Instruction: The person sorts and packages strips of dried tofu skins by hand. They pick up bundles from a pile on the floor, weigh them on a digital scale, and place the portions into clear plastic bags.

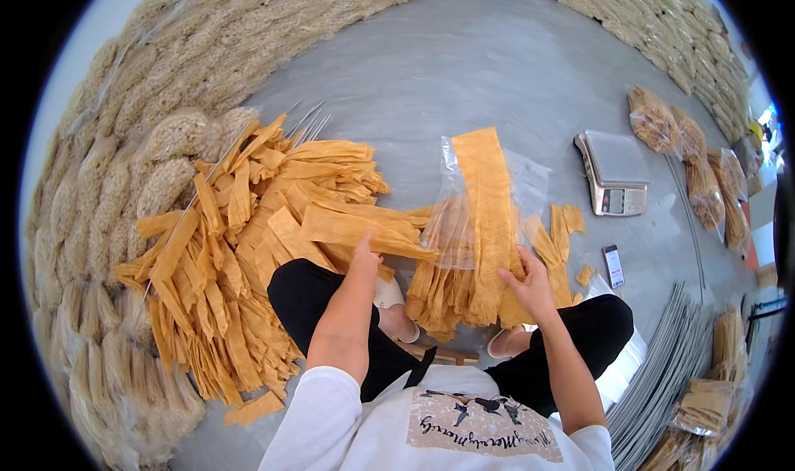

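Observation:
My left hand (pixel 366 254) is closed on a yellow-brown dried tofu skin strip (pixel 356 225), which stretches to the right from the big heap of strips (pixel 224 305) on my left. My right hand (pixel 530 285) grips the right edge of a long, broad tofu skin strip (pixel 483 193) near its lower end, thumb on top. That strip lies over a clear plastic bag (pixel 530 181) and a bunch of folded strips (pixel 443 293) between my feet. The bag is partly hidden beneath the strips. Some fingers of both hands are out of sight.
A digital scale (pixel 617 173) stands on the grey floor at right, with a phone (pixel 613 265) nearer me. Loose strips (pixel 563 231) lie beside the bag. Thin metal rods (pixel 662 363) are at lower right. Filled bags (pixel 182 40) line the walls; bagged strips (pixel 704 189) sit far right.

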Available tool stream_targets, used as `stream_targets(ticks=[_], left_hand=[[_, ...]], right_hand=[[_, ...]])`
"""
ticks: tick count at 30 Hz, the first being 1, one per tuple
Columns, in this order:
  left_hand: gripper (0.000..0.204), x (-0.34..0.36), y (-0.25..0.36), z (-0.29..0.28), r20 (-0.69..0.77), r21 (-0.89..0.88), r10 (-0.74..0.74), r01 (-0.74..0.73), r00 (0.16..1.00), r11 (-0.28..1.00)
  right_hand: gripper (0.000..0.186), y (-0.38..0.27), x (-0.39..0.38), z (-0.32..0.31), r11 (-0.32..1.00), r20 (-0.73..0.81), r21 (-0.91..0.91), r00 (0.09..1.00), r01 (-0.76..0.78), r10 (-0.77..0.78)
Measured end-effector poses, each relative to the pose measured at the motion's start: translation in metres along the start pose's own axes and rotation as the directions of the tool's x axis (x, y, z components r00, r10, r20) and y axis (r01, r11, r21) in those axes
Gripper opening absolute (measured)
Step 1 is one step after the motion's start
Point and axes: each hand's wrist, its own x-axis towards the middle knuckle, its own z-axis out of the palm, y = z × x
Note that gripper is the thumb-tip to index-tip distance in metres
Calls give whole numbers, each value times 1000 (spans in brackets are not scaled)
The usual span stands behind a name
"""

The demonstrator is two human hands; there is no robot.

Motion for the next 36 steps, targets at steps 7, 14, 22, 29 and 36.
stream_targets(ticks=[7,14,22,29,36], left_hand=[[48,-33,-29,42,-174,-324,213,-261,961,909],[48,-168,-30,62,415,-179,520,-493,747,851],[49,-268,-27,86,910,1,127,-307,395,952],[42,-279,-75,98,850,60,131,-342,510,938],[46,-287,-75,84,839,50,149,-347,523,936]], right_hand=[[43,-7,-2,7,998,-65,-41,997,40,-43],[35,-40,-1,-7,971,-116,-207,982,123,-149],[39,-63,-3,-31,886,-372,-464,906,6,-201],[52,-10,-27,10,971,-31,-194,988,143,-152],[68,-34,-31,6,890,173,386,967,-241,187]])
